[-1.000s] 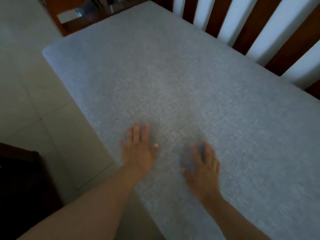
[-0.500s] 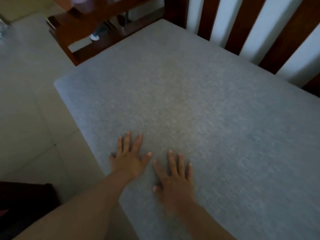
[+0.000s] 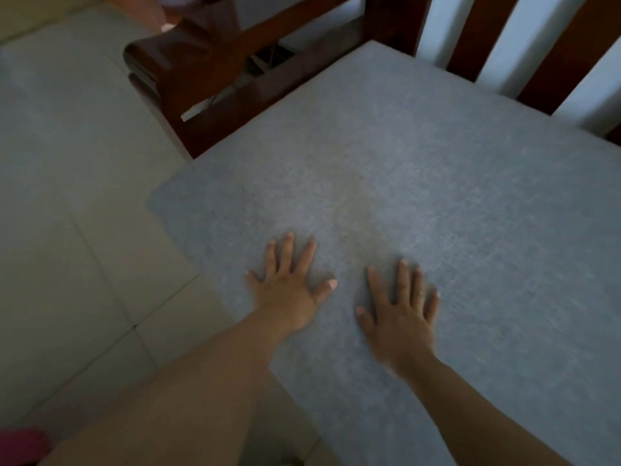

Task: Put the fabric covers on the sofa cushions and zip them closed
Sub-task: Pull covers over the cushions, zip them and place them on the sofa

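Both grips are wide: the left hand (image 3: 289, 294) and right hand (image 3: 400, 317) lie flat, fingers spread, side by side on the near left part of the grey covered cushion (image 3: 420, 169). It sits in the dark wooden sofa frame (image 3: 215, 62), slats (image 3: 484, 31) at its far edge, tiled floor (image 3: 84, 196) left.

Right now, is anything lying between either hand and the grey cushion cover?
Nothing visible does. The left hand and the right hand both lie flat, fingers spread, directly on the grey covered cushion, near its front-left corner. No zipper is in view.
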Demonstrator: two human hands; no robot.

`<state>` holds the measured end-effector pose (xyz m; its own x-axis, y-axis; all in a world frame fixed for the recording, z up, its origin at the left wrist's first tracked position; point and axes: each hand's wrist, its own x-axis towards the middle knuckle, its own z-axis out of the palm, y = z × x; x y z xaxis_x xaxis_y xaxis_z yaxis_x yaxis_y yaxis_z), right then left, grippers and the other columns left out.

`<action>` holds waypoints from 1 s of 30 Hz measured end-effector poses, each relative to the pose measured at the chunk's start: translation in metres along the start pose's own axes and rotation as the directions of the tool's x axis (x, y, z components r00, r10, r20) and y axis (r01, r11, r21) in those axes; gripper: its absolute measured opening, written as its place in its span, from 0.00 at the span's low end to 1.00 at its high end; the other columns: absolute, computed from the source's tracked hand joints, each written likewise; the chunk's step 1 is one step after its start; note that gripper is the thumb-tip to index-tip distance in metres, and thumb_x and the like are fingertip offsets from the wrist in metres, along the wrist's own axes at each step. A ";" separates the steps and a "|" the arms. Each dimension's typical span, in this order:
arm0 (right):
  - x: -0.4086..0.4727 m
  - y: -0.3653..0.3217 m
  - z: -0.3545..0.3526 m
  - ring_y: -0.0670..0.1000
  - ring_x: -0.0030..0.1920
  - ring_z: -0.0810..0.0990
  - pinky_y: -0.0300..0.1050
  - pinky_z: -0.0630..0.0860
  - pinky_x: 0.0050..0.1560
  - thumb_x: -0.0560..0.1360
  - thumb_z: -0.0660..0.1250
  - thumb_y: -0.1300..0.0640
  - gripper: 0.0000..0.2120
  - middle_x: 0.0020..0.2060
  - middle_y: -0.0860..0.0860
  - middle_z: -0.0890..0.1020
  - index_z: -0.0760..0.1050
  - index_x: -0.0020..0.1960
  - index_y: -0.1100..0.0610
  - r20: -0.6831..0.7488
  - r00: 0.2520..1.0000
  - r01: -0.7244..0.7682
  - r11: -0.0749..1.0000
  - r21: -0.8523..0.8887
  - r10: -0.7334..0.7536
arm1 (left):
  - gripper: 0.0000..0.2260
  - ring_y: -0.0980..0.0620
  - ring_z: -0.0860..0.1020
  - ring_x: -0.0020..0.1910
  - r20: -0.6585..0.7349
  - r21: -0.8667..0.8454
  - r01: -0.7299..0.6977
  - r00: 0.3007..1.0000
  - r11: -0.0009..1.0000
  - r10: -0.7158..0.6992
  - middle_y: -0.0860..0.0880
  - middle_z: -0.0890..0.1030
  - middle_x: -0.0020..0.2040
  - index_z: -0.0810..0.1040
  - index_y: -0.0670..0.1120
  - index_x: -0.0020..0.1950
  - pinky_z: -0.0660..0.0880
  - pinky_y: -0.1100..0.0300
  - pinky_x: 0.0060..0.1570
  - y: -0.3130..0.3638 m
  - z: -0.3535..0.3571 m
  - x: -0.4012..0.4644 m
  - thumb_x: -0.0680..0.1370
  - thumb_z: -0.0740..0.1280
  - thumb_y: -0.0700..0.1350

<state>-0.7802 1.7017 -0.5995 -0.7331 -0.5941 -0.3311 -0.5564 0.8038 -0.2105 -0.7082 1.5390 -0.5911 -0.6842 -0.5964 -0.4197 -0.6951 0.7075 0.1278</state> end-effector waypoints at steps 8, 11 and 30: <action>-0.040 -0.067 0.041 0.59 0.74 0.48 0.61 0.49 0.68 0.66 0.67 0.40 0.42 0.74 0.58 0.59 0.57 0.75 0.54 -0.176 0.950 0.240 0.963 -0.121 -0.258 | 0.37 0.42 0.35 0.74 -0.006 -0.160 0.113 0.993 0.981 -0.116 0.49 0.32 0.75 0.33 0.59 0.74 0.57 0.36 0.67 -0.035 -0.002 -0.021 0.75 0.52 0.68; -0.081 -0.045 0.042 0.59 0.73 0.54 0.58 0.51 0.67 0.57 0.76 0.39 0.51 0.73 0.56 0.61 0.60 0.73 0.55 -0.181 0.972 0.135 0.987 -0.089 -0.149 | 0.37 0.41 0.38 0.75 -0.024 -0.103 -0.030 0.999 0.994 0.027 0.47 0.34 0.76 0.36 0.54 0.76 0.60 0.39 0.68 -0.028 0.007 -0.053 0.77 0.55 0.63; -0.388 0.173 0.094 0.60 0.75 0.51 0.59 0.45 0.71 0.52 0.78 0.67 0.60 0.75 0.60 0.56 0.50 0.76 0.54 -0.260 0.713 -0.666 0.745 0.040 0.651 | 0.48 0.47 0.28 0.72 0.327 0.289 -0.914 0.375 0.286 0.867 0.48 0.25 0.72 0.29 0.54 0.73 0.37 0.38 0.69 0.166 0.133 -0.282 0.74 0.68 0.46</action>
<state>-0.5548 2.0743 -0.5938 -0.9868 0.0918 -0.1335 0.0890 0.9957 0.0269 -0.6017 1.8751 -0.5708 -0.7871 0.5143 -0.3407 0.4902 0.8567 0.1606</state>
